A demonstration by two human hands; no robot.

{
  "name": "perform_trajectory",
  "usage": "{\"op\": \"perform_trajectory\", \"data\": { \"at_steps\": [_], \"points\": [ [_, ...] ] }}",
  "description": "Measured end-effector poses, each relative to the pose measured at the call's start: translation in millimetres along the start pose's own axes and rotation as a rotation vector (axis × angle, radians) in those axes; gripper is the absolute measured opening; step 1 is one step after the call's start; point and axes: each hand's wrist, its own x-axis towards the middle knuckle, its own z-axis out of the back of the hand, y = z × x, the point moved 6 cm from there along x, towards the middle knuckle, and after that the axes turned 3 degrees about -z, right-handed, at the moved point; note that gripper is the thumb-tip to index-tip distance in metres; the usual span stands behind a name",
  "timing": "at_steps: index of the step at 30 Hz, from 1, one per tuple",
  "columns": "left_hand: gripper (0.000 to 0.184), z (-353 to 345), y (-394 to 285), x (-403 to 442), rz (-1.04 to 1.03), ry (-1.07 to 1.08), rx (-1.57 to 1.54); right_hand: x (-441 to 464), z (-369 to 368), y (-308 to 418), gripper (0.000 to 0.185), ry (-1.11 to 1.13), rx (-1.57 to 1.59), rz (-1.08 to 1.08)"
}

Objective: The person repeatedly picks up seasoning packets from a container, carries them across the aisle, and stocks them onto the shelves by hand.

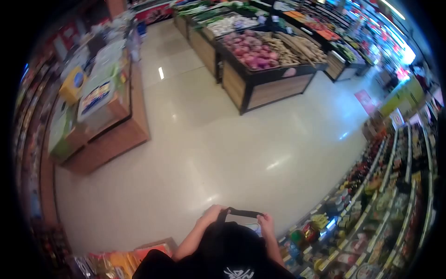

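Note:
In front of my body, low in the head view, a narrow black strap [246, 213] stretches between my two hands. My left hand [214, 214] is closed on its left end, where a darker piece hangs down toward my black shirt. At the other end, the fingers of my right hand [265, 223] are closed round the strap. A small pale item [253, 227] shows just below the strap, between the hands; I cannot make out what it is. My shirt hides whatever else hangs there.
Ahead stands a wooden produce bin [274, 88] with onions [246, 49] and root vegetables [290, 49]. A wooden display platform [111, 149] with boxes is at left. Packed shelves [362, 228] line the right. Colourful packages [121, 262] lie at lower left. Pale shiny floor [200, 153] lies between.

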Motion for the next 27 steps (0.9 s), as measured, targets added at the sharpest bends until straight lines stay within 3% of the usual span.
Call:
{"op": "perform_trajectory", "data": {
  "at_steps": [6,8,10,13,17,18,21,24,27],
  "points": [
    [0.026,82,52,-67,0.089,-0.034,0.043,-10,-127,-17,0.023,0.134,-0.252,-0.136],
    [0.027,113,63,-94,0.119,-0.099,0.062,-8,-159,-26,0.02,0.239,-0.335,-0.146],
    [0.034,141,67,-123,0.189,-0.171,0.053,0,-181,-37,0.024,0.312,-0.413,-0.1],
    [0.054,166,107,-147,0.345,-0.171,0.321,10,-210,-48,0.031,0.383,-0.476,-0.023],
    [0.05,186,93,-143,0.15,-0.447,0.076,2,-261,-20,0.036,0.504,-0.613,-0.026],
    [0.049,183,86,-135,0.066,-0.438,0.228,0,-276,-12,0.037,0.528,-0.656,-0.038],
    [0.042,188,60,-110,-0.117,-0.53,0.095,7,-311,-5,0.036,0.642,-0.705,-0.039],
    [0.034,183,78,-79,-0.089,-0.386,-0.262,25,-345,-2,0.036,0.76,-0.659,-0.015],
    [0.028,199,102,-62,0.024,-0.308,-0.359,47,-378,13,0.036,0.748,-0.601,0.033]
  ]
}}
